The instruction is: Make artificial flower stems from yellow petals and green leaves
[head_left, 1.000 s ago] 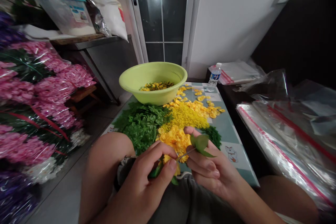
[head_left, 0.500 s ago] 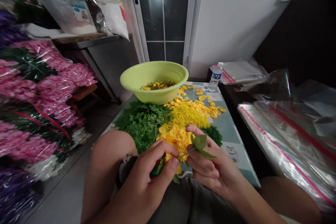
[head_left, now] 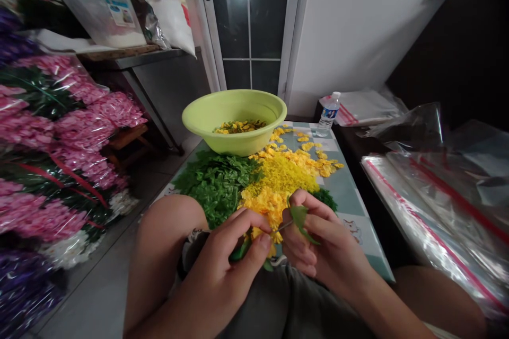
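Note:
My left hand (head_left: pixel 228 257) is closed, thumb and forefinger pinching a thin stem (head_left: pixel 283 226) above my lap. Part of a green leaf and some yellow show beneath that hand, mostly hidden by it. In my right hand (head_left: pixel 328 235), the fingers are closed on a green artificial leaf (head_left: pixel 299 216) at the stem's other end. Just beyond the hands lie orange-yellow flower pieces (head_left: pixel 264 201), finer yellow pieces (head_left: pixel 289 174), a heap of green leaves (head_left: pixel 217 177) and small dark green sprigs (head_left: pixel 328 200).
A lime-green basin (head_left: pixel 234 144) holding yellow and green pieces stands at the back of the checked table (head_left: pixel 377 243). A water bottle (head_left: pixel 328 114) is at the far right corner. Plastic bags (head_left: pixel 421 212) lie to the right; wrapped pink flowers (head_left: pixel 79 127) stand left.
My right hand's fingers have drawn in around the leaf, and the leaf has turned and shifted slightly left. My left hand keeps its pinch nearly in place.

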Motion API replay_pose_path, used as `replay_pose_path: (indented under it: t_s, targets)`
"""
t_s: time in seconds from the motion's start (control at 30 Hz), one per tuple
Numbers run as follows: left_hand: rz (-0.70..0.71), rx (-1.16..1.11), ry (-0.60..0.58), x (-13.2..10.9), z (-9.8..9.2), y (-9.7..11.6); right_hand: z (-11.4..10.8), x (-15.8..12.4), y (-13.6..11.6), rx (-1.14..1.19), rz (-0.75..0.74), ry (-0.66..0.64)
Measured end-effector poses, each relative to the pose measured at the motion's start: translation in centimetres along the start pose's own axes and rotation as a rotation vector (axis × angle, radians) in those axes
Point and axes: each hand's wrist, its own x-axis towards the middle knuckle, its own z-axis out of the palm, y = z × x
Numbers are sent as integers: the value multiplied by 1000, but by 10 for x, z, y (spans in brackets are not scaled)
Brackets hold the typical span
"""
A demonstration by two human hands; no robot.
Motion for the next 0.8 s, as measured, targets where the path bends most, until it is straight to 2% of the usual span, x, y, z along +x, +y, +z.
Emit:
replay_pose_path:
  t_s: [0.23, 0.37, 0.5, 0.57, 0.7, 0.8]
  targets:
    - [46, -12, 29, 0, 1, -2, 1, 0, 0, -92, 5, 36]
    - [-23, -20, -31, -3, -1, 1, 1, 0, 9, -181, 19, 62]
    - [-40, -167, -120, -7, -6, 1, 3, 2, 23, -141, 32, 44]
    - [2, -224, -158, -8, -7, 0, 5, 2, 29, -122, 27, 33]
    - [149, -134, -59, -7, -7, -1, 5, 0, 31, -105, 23, -23]
    - [163, -102, -91, -6, -6, -3, 5, 0, 28, -120, 32, -61]
